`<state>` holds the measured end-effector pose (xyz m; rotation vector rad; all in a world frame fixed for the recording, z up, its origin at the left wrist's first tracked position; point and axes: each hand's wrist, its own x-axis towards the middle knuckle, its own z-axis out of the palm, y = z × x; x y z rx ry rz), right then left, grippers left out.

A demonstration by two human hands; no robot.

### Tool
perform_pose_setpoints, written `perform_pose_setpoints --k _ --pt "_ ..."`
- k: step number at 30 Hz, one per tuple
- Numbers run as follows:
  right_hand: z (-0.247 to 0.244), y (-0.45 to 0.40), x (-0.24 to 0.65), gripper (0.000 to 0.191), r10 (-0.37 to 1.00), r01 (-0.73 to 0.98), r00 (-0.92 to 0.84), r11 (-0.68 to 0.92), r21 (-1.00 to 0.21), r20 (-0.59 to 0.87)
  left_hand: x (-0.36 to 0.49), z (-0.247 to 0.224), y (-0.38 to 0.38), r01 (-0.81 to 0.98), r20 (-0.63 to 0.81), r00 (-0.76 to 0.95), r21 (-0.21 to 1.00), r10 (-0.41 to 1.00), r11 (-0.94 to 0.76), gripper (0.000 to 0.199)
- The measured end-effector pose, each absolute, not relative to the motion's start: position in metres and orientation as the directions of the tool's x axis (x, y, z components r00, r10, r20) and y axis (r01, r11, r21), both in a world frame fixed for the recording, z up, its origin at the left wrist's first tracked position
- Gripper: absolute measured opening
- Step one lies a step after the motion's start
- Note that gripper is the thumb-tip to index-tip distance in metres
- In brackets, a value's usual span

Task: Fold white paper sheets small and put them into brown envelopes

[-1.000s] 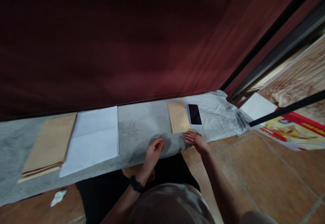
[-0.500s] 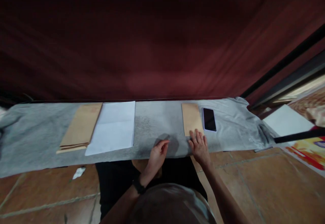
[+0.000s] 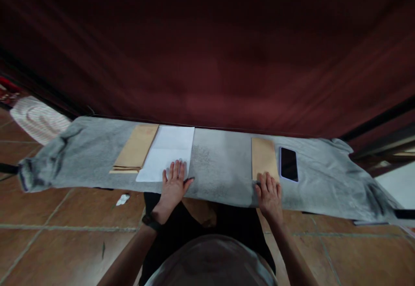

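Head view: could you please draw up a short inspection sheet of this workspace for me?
Surface: long bench-like top under a rumpled grey cloth.
Job's things: layered brown paper stack beside white rectangular paper; smaller brown paper rectangle farther right.
Clutter: black-screened phone with pale purple edge right of the smaller rectangle; crumpled white scrap on the floor.
Hands: left hand spread over the white paper's near right corner; right hand with fingers on the smaller rectangle's near end.
Cables: nothing seen.
Surroundings: dark red curtain behind; brown tiled floor below.
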<state>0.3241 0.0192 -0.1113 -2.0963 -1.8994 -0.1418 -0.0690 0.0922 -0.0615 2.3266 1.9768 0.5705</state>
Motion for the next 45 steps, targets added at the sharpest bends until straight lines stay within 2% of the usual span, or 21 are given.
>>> perform_pose_setpoints --k 4,9,13,16,19,24,27,29,32,34,38,42,45 --pt "-0.114 0.019 0.323 0.060 0.957 0.988 0.100 -0.062 -0.143 0.273 -0.078 -0.070 0.089 0.957 0.192 0.110 0.245 0.975 -0.156 0.061" --pt "-0.115 0.019 0.325 0.060 0.955 0.988 0.098 -0.061 -0.140 0.279 -0.086 -0.066 0.089 0.958 0.111 0.172 0.214 0.979 -0.193 0.057" --pt "-0.116 0.020 0.325 0.060 0.951 0.989 0.099 -0.061 -0.135 0.294 -0.106 -0.059 0.093 0.925 0.036 0.269 0.270 0.962 -0.268 0.053" --pt "-0.117 0.021 0.323 0.059 0.944 0.989 0.100 -0.060 -0.135 0.314 -0.118 -0.057 0.095 0.891 0.052 0.310 0.333 0.949 -0.309 0.039" --pt "-0.118 0.021 0.323 0.058 0.940 0.991 0.093 -0.055 -0.124 0.329 -0.123 -0.056 0.095 0.874 0.073 0.336 0.347 0.939 -0.340 0.031" --pt "-0.119 0.021 0.324 0.055 0.932 0.988 0.093 -0.043 -0.148 0.351 -0.116 -0.043 0.092 0.915 0.174 0.281 0.248 0.944 -0.318 0.035" --pt "-0.113 0.024 0.320 0.053 0.919 0.964 0.126 -0.025 -0.266 0.373 -0.089 -0.032 0.088 0.906 0.271 0.328 0.181 0.905 -0.383 0.031" --pt "-0.107 0.029 0.311 0.053 0.921 0.905 0.155 0.013 -0.425 0.358 -0.060 -0.026 0.084 0.868 0.328 0.420 0.126 0.846 -0.480 0.029" --pt "-0.097 0.041 0.289 0.055 0.958 0.703 0.182 0.031 -0.710 0.222 -0.007 -0.023 0.073 0.800 0.329 0.546 0.067 0.770 -0.596 0.029" --pt "-0.093 0.051 0.273 0.054 0.975 0.545 0.202 -0.033 -0.838 0.093 0.025 -0.026 0.063 0.765 0.304 0.599 0.053 0.740 -0.641 0.028" --pt "-0.096 0.069 0.259 0.048 0.970 0.421 0.243 -0.111 -0.900 -0.006 0.069 -0.039 0.044 0.702 0.243 0.671 0.094 0.700 -0.706 0.027" --pt "-0.104 0.081 0.260 0.045 0.967 0.400 0.255 -0.084 -0.913 0.022 0.084 -0.052 0.033 0.677 0.212 0.689 0.150 0.693 -0.720 0.026" --pt "-0.104 0.090 0.261 0.044 0.962 0.436 0.266 -0.057 -0.898 0.068 0.081 -0.055 0.035 0.647 0.242 0.692 0.211 0.681 -0.733 0.024"
